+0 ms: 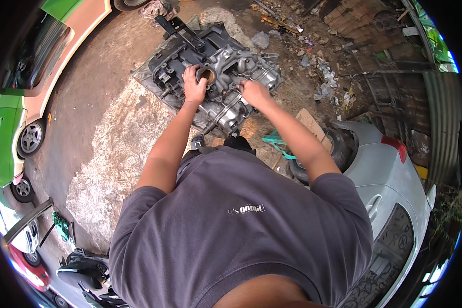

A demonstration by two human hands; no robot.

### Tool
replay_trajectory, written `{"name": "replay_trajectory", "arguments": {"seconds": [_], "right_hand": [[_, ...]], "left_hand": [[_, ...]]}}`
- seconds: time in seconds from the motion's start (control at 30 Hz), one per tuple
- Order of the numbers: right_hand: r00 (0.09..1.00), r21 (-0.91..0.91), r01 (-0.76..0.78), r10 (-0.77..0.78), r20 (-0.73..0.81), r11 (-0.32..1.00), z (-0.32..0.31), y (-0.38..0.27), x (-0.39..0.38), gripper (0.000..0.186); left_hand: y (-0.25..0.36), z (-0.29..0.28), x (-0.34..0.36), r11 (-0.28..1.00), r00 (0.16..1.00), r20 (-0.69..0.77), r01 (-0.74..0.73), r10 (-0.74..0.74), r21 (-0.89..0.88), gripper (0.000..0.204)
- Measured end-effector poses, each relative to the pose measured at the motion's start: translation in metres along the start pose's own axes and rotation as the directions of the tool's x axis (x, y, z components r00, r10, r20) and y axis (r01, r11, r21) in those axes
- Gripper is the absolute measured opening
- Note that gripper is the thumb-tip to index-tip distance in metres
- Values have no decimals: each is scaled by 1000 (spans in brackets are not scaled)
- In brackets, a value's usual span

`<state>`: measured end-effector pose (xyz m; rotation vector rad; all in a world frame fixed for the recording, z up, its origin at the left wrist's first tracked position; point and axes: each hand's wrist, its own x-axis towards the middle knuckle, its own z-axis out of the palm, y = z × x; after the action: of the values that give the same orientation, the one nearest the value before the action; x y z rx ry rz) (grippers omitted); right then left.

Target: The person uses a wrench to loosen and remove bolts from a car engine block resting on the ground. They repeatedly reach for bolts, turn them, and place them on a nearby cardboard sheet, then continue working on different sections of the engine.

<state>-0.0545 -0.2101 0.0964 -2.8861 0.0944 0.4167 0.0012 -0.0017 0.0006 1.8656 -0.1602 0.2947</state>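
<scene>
Car engine (225, 62): left hand (194, 88) grips round metal port (207, 75), presumably to steady it; right hand (255, 94) curled, can't tell if pinching.

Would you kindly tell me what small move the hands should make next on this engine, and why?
Perhaps steady the round-mouthed part with the left hand while the right hand works gently on the engine: the left touches that part's rim, and the right is bunched close to the metalwork beside it.
</scene>
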Motion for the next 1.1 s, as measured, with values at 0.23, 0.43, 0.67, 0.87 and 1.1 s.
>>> {"name": "replay_trajectory", "arguments": {"seconds": [0.23, 0.43, 0.67, 0.87, 1.1], "right_hand": [[999, -40, -54, 54, -6, 998, -8, -13, -26, 31], [997, -57, -32, 36, 74, 998, -37, -4, -4, 38], [967, -83, 117, -94, 238, 990, -44, 14, 37, 48], [932, -131, 219, -168, 322, 967, -46, 11, 52, 47], [940, -143, 190, -138, 312, 971, -41, 5, 43, 42]], "left_hand": [[1, -1, 0, 1000, 1000, -6, -15, 15, 2, 52], [0, -2, 0, 1000, 1000, -6, -25, 24, -8, 52], [1, -4, 0, 1000, 1000, 7, -22, 22, 6, 51], [1, -3, 0, 1000, 1000, -4, -22, 22, 13, 51], [0, -1, -1, 1000, 1000, -12, -26, 26, 3, 50]]}}
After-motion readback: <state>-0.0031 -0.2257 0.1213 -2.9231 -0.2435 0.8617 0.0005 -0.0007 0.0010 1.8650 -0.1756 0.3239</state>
